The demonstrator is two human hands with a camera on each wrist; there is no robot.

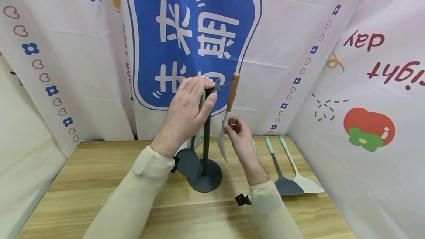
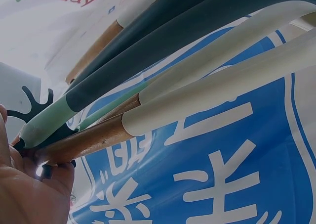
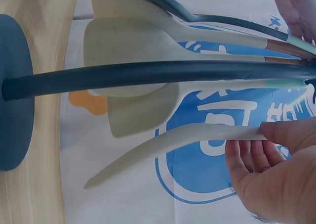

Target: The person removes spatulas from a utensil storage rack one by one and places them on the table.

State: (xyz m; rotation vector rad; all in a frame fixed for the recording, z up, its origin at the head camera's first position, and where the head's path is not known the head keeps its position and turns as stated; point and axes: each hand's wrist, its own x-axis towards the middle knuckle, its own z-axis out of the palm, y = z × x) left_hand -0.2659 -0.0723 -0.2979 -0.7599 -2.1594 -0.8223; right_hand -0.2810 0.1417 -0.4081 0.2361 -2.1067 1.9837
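A black utensil stand [image 1: 205, 139] with a round base and hooks at its top stands on the table. My left hand [image 1: 187, 102] grips the top of this stand, beside the hung handles. My right hand [image 1: 240, 135] pinches a white spatula [image 3: 197, 133] by its neck, thumb against fingers. The spatula is upright, its wooden handle [image 1: 233, 93] up near the hooks and its blade down. A dark spatula [image 1: 188, 162] with a mint handle hangs on the stand's left. Several white spatulas [image 3: 123, 41] hang behind the pole, mostly hidden in the head view.
On the wooden table [image 1: 99, 180], to the right, lie a dark spatula [image 1: 288, 186] and a white spatula [image 1: 309, 184], both mint-handled. Another mint handle [image 1: 254, 145] shows partly behind my right arm. Printed cloth [image 1: 285, 21] hangs behind and at both sides.
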